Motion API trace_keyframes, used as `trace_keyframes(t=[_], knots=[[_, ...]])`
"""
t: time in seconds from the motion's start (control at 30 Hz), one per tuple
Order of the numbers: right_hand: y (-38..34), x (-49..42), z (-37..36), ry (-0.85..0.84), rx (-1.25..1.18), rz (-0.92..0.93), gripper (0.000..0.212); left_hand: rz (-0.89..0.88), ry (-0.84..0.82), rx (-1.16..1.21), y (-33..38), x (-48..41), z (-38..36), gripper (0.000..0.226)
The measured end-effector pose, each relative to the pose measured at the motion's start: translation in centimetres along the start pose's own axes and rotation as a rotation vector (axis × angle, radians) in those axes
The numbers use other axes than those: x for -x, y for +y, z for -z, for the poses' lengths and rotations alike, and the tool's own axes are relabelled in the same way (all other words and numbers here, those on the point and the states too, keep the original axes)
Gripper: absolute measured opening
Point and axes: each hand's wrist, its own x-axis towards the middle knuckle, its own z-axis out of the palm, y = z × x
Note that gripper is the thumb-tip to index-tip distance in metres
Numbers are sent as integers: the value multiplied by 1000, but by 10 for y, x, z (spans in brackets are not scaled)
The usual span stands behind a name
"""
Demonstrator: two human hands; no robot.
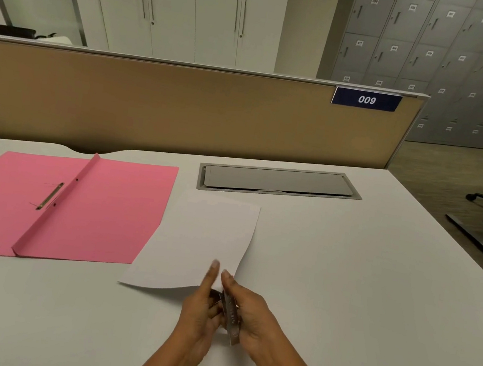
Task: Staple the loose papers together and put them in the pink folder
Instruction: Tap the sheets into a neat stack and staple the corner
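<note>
A: Item one, far left: pink folder (pixel 101 210), lying open and flat on the worktop (pixel 373 292). Metal fastener strip (pixel 49 197) beside the spine fold. Nothing filed in it.

B: Noted. Next along?

A: Item two, centre: loose papers (pixel 202 239), white, blank on the face shown. The left edge just overlaps the folder's right flap. The near corner is lifted off the worktop and curling. How many sheets there are, I cannot tell.

B: And the hands?

A: Item three: left hand (pixel 202 309), fingers pinched on that lifted near corner. Item four, just right of it: stapler (pixel 231 319), small, metal, stood nearly on edge. Item five: right hand (pixel 250 313), closed around the stapler. The two hands are close together, almost touching, at the paper's corner.

B: Is the stapler's mouth over the paper?

A: It looks to be at the corner, but the fingers hide the mouth. Whether a staple is in yet, I cannot say.

B: Further right?

A: Item six, behind and right of the papers: grey cable hatch (pixel 278 181), lid down. Not part of the job.

B: Progress, then?

A: My reading: folder opened and ready; stapling in hand, not confirmed done. Remaining: set the stapler down, lay the papers in the folder, possibly close it.
</note>
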Motion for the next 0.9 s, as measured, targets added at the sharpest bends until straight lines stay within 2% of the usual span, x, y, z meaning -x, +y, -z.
trace_keyframes(t=[0.07, 0.23, 0.47, 0.57, 0.7, 0.77, 0.8, 0.9], knots=[[-2, 0, 3, -13, -4, -35, 30, 47, 10, 75, 5, 0, 1, 59], [0, -4, 11, 13, -3, -97, 34, 25, 84, 123, 8, -6, 7, 19], [-13, -10, 37, 40, 31, -61, 40, 37, 101, 143, 9, -8, 13, 15], [-29, -17, 55, 111, 203, -4, 31, 33, 75, 130, 10, -5, 13, 11], [-40, -28, 84, 343, 564, 236, 42, 6, 81, 122, 10, -4, 13, 12], [-44, -35, 96, 451, 737, 353, 37, -5, 94, 106, 8, -4, 14, 14], [-45, -38, 99, 497, 821, 383, 31, -11, 100, 93, 8, -4, 15, 12], [-43, -46, 102, 600, 1004, 435, 37, -33, 117, 60, 8, -1, 16, 11]])
